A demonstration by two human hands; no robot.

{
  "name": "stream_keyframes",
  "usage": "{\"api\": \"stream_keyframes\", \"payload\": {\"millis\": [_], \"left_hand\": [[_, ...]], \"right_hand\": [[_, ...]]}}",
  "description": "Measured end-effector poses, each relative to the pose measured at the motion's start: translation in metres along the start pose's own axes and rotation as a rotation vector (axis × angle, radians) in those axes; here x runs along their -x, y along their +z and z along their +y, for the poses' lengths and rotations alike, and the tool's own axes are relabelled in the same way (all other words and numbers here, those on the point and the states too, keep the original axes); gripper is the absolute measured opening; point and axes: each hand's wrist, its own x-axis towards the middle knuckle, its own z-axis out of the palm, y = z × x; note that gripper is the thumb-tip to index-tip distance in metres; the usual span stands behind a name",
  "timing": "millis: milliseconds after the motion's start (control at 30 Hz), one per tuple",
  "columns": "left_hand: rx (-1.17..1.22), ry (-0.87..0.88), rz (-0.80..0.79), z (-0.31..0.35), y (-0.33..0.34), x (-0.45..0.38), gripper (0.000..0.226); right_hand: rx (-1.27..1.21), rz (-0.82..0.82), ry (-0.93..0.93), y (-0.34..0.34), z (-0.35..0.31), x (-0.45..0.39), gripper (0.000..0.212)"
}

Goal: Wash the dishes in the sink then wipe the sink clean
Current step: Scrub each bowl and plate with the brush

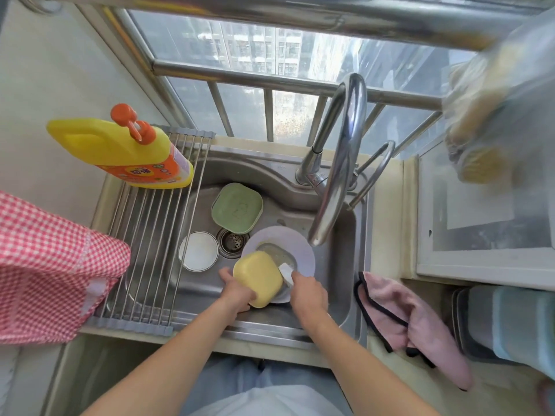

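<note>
Between left fingers (231, 279), yellow dish (257, 279)

Bare forearms, no sleeves; pale light-blue garment (270, 394) at waist.

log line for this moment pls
stage: washing | left hand: holds yellow dish | right hand: holds white sponge | faucet: no water visible

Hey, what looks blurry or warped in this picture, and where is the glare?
Head view: the yellow items in clear plastic at upper right are smeared by blur; wide-angle distortion bends the chrome faucet and window rails; daylight glares on the faucet; the square yellow dish and both hands stay sharp.
</note>
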Motion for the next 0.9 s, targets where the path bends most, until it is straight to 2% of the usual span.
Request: {"api": "stream_keyframes", "payload": {"millis": [67, 100, 200, 300, 367, 433, 467, 533, 600, 667, 833, 900], "left_hand": [[-0.116, 0.072, 0.032, 0.005, -0.002, -0.006, 0.093], [-0.176, 0.117, 0.068, 0.007, -0.002, -0.009, 0.089], [-0.237, 0.177, 0.180, 0.013, -0.004, -0.027, 0.052], [-0.320, 0.183, 0.216, 0.021, -0.007, -0.045, 0.054], [-0.358, 0.202, 0.207, 0.026, -0.008, -0.051, 0.046], [-0.287, 0.182, 0.160, 0.030, -0.010, -0.055, 0.038], [-0.232, 0.151, 0.094, 0.033, -0.012, -0.056, 0.044], [-0.153, 0.049, -0.128, 0.040, -0.016, -0.054, 0.044], [-0.187, -0.003, -0.284, 0.049, -0.023, -0.047, 0.033], [-0.238, 0.017, -0.296, 0.054, -0.033, -0.041, 0.037], [-0.213, 0.058, -0.310, 0.041, -0.045, -0.038, 0.048], [-0.211, 0.122, -0.283, 0.034, -0.045, -0.035, 0.051]], "right_hand": [[0.101, -0.002, -0.083, -0.001, 0.000, -0.007, 0.039], [0.130, 0.002, -0.103, -0.002, 0.001, -0.010, 0.040], [0.164, 0.001, -0.119, -0.003, 0.006, -0.015, 0.042], [0.159, -0.011, -0.128, -0.004, 0.008, -0.020, 0.043], [0.157, -0.002, -0.124, -0.007, 0.008, -0.022, 0.041], [0.179, 0.012, -0.136, -0.007, 0.005, -0.023, 0.039], [0.179, 0.020, -0.144, -0.006, 0.003, -0.024, 0.037], [0.146, 0.034, -0.139, -0.003, -0.001, -0.026, 0.028], [0.066, 0.023, -0.074, 0.004, -0.002, -0.033, 0.013], [-0.067, -0.012, 0.043, 0.012, -0.001, -0.044, 0.006], [-0.463, -0.031, 0.252, 0.019, 0.001, -0.045, 0.030], [-0.641, 0.014, 0.233, 0.009, -0.002, -0.040, 0.023]]}}
